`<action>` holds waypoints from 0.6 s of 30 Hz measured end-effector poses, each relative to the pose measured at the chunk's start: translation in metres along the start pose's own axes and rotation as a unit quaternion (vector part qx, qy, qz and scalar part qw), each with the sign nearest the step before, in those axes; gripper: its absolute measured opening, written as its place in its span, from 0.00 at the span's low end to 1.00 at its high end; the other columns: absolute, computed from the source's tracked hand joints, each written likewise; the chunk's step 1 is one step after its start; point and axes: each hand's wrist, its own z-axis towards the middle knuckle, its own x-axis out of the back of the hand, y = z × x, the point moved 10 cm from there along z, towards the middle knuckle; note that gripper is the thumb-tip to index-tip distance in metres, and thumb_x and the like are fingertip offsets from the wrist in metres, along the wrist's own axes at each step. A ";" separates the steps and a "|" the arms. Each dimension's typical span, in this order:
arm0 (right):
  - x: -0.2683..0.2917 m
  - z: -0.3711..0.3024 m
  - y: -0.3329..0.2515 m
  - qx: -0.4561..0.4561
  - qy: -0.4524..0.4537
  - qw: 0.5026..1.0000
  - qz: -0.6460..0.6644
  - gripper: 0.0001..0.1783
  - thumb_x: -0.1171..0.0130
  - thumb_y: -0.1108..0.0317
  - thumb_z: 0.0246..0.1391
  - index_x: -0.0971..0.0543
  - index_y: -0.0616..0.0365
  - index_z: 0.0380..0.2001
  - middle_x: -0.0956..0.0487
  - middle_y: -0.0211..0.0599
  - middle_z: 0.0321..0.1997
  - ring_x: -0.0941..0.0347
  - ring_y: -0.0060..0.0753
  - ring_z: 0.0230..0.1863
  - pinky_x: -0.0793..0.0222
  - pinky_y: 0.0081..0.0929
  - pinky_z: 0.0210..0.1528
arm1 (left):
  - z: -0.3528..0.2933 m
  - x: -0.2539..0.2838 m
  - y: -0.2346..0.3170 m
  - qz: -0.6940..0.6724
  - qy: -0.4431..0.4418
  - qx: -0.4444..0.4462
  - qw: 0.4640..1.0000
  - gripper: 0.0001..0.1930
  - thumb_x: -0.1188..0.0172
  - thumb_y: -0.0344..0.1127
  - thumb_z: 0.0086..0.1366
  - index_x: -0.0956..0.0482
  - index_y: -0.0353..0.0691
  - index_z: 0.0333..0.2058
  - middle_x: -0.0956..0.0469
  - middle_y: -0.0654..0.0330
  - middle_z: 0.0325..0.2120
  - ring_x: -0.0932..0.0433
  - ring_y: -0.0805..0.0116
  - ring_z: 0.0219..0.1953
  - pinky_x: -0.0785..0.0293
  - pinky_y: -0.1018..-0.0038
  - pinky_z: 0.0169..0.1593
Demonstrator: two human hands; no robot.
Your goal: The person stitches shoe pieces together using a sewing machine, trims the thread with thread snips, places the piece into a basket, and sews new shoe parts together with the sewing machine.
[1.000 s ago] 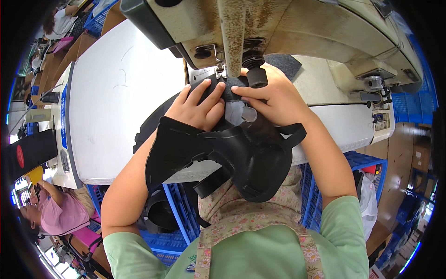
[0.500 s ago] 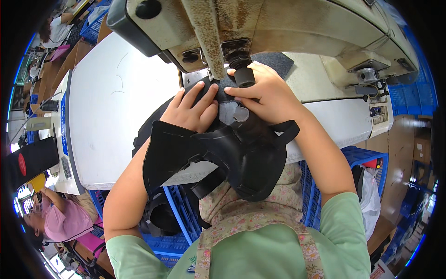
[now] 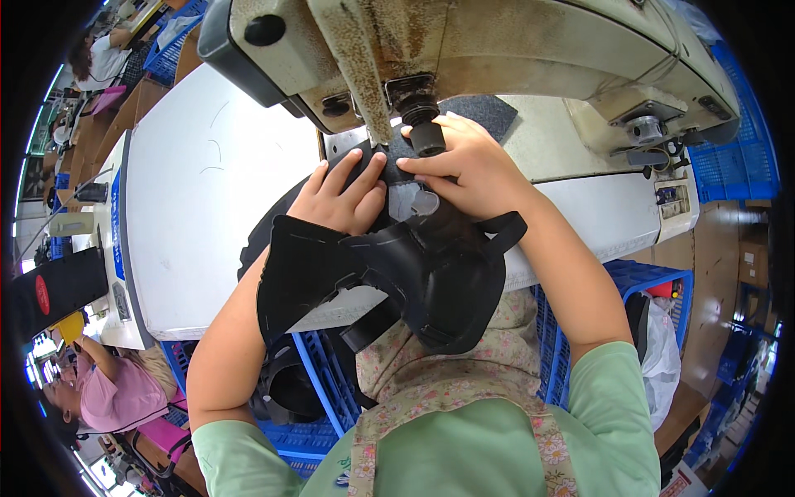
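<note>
Under the head of a sewing machine (image 3: 497,50), a black moulded piece (image 3: 447,290) with curved panels and a loop of strap hangs over the table's near edge. My left hand (image 3: 341,197) lies on its far part, fingers spread and pressing down just left of the needle area. On the other side, my right hand (image 3: 476,170) rests with fingers apart around the machine's dark round knob (image 3: 427,138), fingertips on the black material. A pale grey patch (image 3: 406,200) shows on the piece between my hands. The needle tip itself is hidden.
The white table (image 3: 190,224) spreads to the left. Behind my right hand lies a dark grey flat sheet (image 3: 489,114). Blue crates stand below the table, one with black pieces (image 3: 290,385), another with a white plastic bag (image 3: 660,356). A co-worker in pink (image 3: 124,393) sits at far left.
The view has shifted slightly against the machine. Both hands keep nearly the same place on the black piece, with no clear change of hold.
</note>
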 end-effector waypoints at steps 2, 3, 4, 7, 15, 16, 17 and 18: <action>0.000 0.000 0.000 -0.001 0.002 1.000 0.005 0.13 0.37 0.68 0.44 0.15 0.43 0.37 0.23 0.38 0.53 0.33 0.45 0.61 0.42 0.46 0.65 | 0.000 0.000 0.000 0.015 0.007 -0.004 1.000 0.17 0.46 0.35 0.59 0.27 0.38 0.47 0.36 0.52 0.62 0.37 0.50 0.62 0.36 0.52 0.60; 0.000 0.000 0.000 -0.004 0.001 1.000 0.006 0.13 0.37 0.68 0.44 0.15 0.44 0.37 0.23 0.38 0.53 0.33 0.45 0.61 0.43 0.46 0.65 | 0.000 -0.001 0.000 0.015 0.007 -0.005 1.000 0.17 0.46 0.35 0.59 0.27 0.38 0.47 0.36 0.52 0.62 0.37 0.50 0.62 0.36 0.52 0.60; 0.000 0.001 0.001 -0.006 0.000 1.000 0.007 0.13 0.37 0.68 0.44 0.15 0.44 0.36 0.23 0.38 0.53 0.33 0.45 0.61 0.43 0.46 0.65 | 0.000 0.000 0.001 0.015 0.009 -0.006 1.000 0.17 0.46 0.35 0.59 0.27 0.38 0.47 0.36 0.52 0.62 0.37 0.50 0.62 0.36 0.52 0.59; 0.000 0.000 0.001 -0.003 0.002 1.000 0.007 0.13 0.37 0.68 0.44 0.15 0.44 0.36 0.23 0.38 0.53 0.33 0.45 0.61 0.43 0.46 0.65 | 0.000 0.000 0.001 0.020 0.017 -0.008 1.000 0.17 0.45 0.35 0.58 0.26 0.38 0.46 0.35 0.52 0.61 0.36 0.51 0.61 0.35 0.54 0.58; 0.005 0.002 -0.004 0.014 0.012 1.000 0.005 0.12 0.37 0.69 0.45 0.15 0.46 0.36 0.23 0.38 0.52 0.31 0.45 0.58 0.40 0.44 0.62 | -0.001 0.000 0.002 0.047 0.020 -0.004 0.999 0.25 0.47 0.38 0.58 0.31 0.39 0.55 0.36 0.51 0.61 0.38 0.52 0.63 0.35 0.59 0.60; 0.008 0.002 -0.006 0.027 0.018 0.999 -0.001 0.12 0.37 0.69 0.46 0.15 0.47 0.36 0.22 0.39 0.50 0.29 0.46 0.56 0.38 0.43 0.60 | -0.001 -0.001 0.003 0.050 0.021 -0.010 0.998 0.26 0.47 0.39 0.59 0.31 0.39 0.56 0.35 0.50 0.61 0.38 0.52 0.63 0.34 0.60 0.59; 0.015 0.004 -0.004 0.028 0.020 0.999 -0.003 0.12 0.37 0.69 0.46 0.15 0.47 0.36 0.22 0.39 0.50 0.29 0.46 0.56 0.38 0.43 0.60 | 0.000 0.000 0.004 0.053 0.023 -0.016 0.998 0.26 0.47 0.40 0.59 0.32 0.39 0.57 0.35 0.50 0.61 0.37 0.51 0.62 0.33 0.60 0.58; 0.004 0.008 0.015 -0.073 -0.060 0.982 0.166 0.10 0.39 0.63 0.50 0.15 0.49 0.36 0.21 0.40 0.48 0.28 0.46 0.53 0.36 0.41 0.57 | 0.000 0.001 0.005 0.055 0.022 -0.015 0.998 0.26 0.47 0.40 0.59 0.32 0.39 0.57 0.35 0.50 0.61 0.37 0.51 0.62 0.33 0.60 0.58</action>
